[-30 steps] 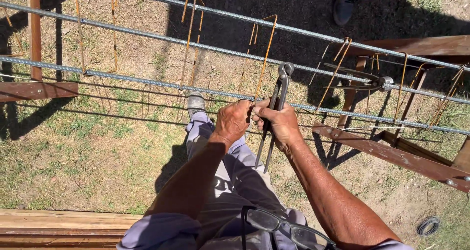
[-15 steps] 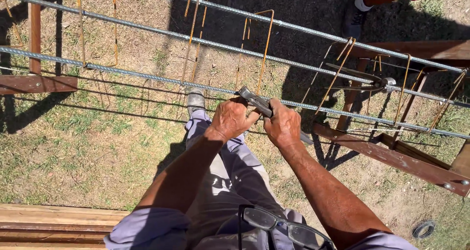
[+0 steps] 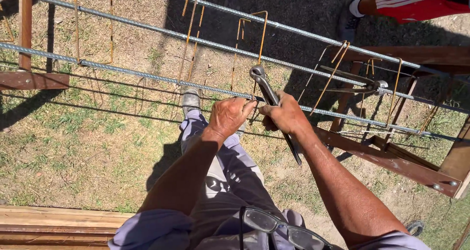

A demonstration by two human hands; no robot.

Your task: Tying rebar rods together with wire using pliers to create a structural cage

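My right hand (image 3: 285, 116) grips the handles of grey metal pincers (image 3: 264, 86), whose jaws point up and away near a rusty bent stirrup (image 3: 254, 39). My left hand (image 3: 230, 115) pinches the near ribbed steel bar (image 3: 147, 76) just left of the pincers. A second ribbed bar (image 3: 205, 42) runs parallel beyond it. Several rusty stirrups hang across both bars.
Rust-brown trestles hold the bars at left (image 3: 24, 78) and right (image 3: 391, 157). A second pair of pincers (image 3: 362, 86) rests on the bars at right. Another person's leg in red shorts (image 3: 416, 2) stands top right. Timber planks (image 3: 49, 225) lie bottom left, glasses (image 3: 279, 225) hang at my chest.
The pincers swung from upright to flat across the bar, then back up with the jaws pointing away. My left hand stayed pinching the bar beside them.
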